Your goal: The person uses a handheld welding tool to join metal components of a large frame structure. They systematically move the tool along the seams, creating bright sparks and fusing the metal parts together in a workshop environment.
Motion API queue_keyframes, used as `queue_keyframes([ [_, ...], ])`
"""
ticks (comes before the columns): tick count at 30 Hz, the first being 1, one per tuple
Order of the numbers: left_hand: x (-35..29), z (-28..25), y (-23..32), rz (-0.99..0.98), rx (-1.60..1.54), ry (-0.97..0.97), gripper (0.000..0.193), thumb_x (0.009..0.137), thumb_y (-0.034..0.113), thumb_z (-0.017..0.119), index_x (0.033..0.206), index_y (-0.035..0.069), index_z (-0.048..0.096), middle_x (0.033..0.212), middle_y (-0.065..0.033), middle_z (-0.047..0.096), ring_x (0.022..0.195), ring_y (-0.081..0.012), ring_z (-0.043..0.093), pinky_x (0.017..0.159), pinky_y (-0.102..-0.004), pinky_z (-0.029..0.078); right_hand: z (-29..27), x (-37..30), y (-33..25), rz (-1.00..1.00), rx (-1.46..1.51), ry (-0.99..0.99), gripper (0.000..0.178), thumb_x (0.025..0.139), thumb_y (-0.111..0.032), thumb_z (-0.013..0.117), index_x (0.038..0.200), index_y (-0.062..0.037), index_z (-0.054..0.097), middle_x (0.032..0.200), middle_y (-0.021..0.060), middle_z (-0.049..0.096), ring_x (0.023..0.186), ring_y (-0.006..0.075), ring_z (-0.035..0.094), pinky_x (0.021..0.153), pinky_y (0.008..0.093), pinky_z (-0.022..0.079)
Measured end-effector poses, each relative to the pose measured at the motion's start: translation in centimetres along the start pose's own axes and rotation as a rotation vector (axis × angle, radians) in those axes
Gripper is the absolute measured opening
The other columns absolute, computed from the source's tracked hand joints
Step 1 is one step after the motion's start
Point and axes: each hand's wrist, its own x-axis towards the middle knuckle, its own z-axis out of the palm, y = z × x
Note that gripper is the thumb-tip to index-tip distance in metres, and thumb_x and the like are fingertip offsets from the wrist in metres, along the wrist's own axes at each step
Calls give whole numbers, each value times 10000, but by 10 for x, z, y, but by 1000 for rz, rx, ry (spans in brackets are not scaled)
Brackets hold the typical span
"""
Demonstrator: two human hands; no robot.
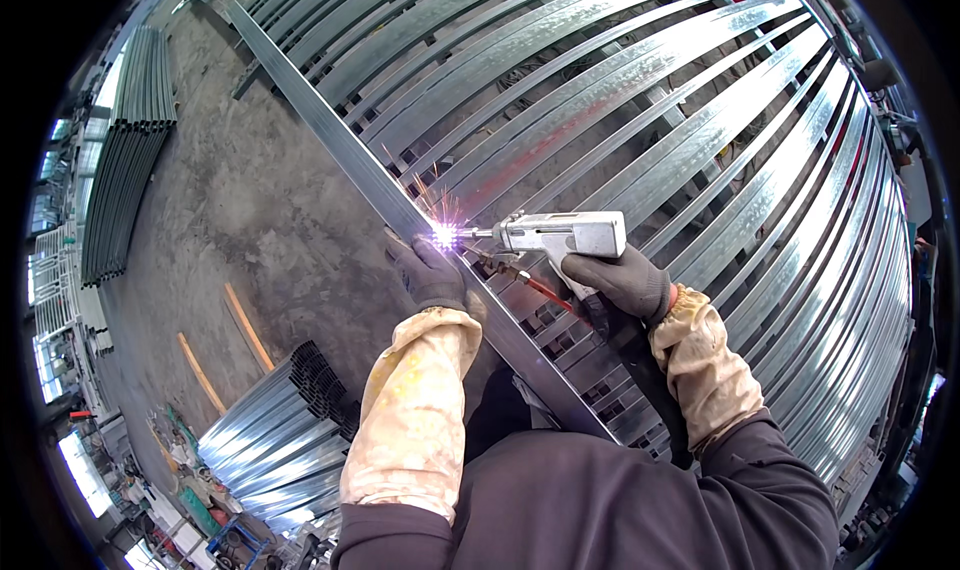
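My right hand [625, 282], in a dark grey glove, is wrapped round the grip of a white handheld welding gun [570, 232]. Its nozzle points left, and a bright violet-white arc with orange sparks burns at the tip, on a long galvanized steel rail [345, 155]. Close beside the arc, my gloved left hand [428, 275] rests against the rail's outer side, its fingers stretched forward and somewhat apart. From the gun's underside runs a black cable [655, 385]. A red hose or rod [545, 290] shows below the nozzle. Pale, stained protective sleeves cover both forearms.
Many parallel galvanized tubes [620, 95] spread right of the rail, with gaps between them. A tube bundle [130, 160] stands at far left, another stack [285, 435] at lower left. Two wooden strips [248, 325] lie on the concrete floor [260, 200].
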Motion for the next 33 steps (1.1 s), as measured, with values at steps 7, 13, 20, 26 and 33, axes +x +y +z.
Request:
queue_keyframes([
  [7, 0, -3, 4, -18, -42, -19, 600, 999, 238, 403, 1490, -69, 247, 1430, -323, 385, 1287, -464, 443, 1058, -476, 374, 2, -4, -8, 91, 29, -34, 437, 961, -181, 634, 1343, -6, 514, 877, 56, 670, 778, 114, 633, 710, 279, 521],
  [13, 2, -3, 0, 63, -6, 39, 604, 1007, 226, 386, 1497, -81, 212, 1425, -346, 374, 1268, -478, 456, 1056, -475, 378, 11, -12, -27, 184, 18, -23, 458, 960, -194, 643, 1357, -6, 514, 942, 63, 678, 853, 134, 643, 787, 299, 522],
  [20, -2, -6, 7, 18, -122, -9, 581, 1019, 227, 412, 1480, -88, 252, 1407, -351, 401, 1279, -464, 453, 1064, -464, 378, 17, -24, -25, 191, 36, 158, 426, 950, -211, 669, 1297, 13, 565, 1086, 72, 664, 973, 144, 619, 839, 304, 518],
  [26, -4, -5, 11, 9, -58, -3, 602, 1025, 239, 392, 1491, -101, 222, 1468, -366, 341, 1330, -471, 416, 1085, -472, 360, 28, 4, -34, 48, 63, 119, 424, 955, -222, 663, 1289, 12, 551, 946, 86, 685, 733, 126, 636, 575, 264, 533],
  [33, -5, -9, 26, -7, 41, -37, 585, 995, 209, 387, 1471, -103, 253, 1393, -337, 417, 1250, -457, 477, 1045, -475, 388, 34, 32, -20, -17, 100, 80, 399, 961, -201, 643, 1291, -2, 540, 854, 93, 695, 622, 117, 620, 529, 255, 517],
])
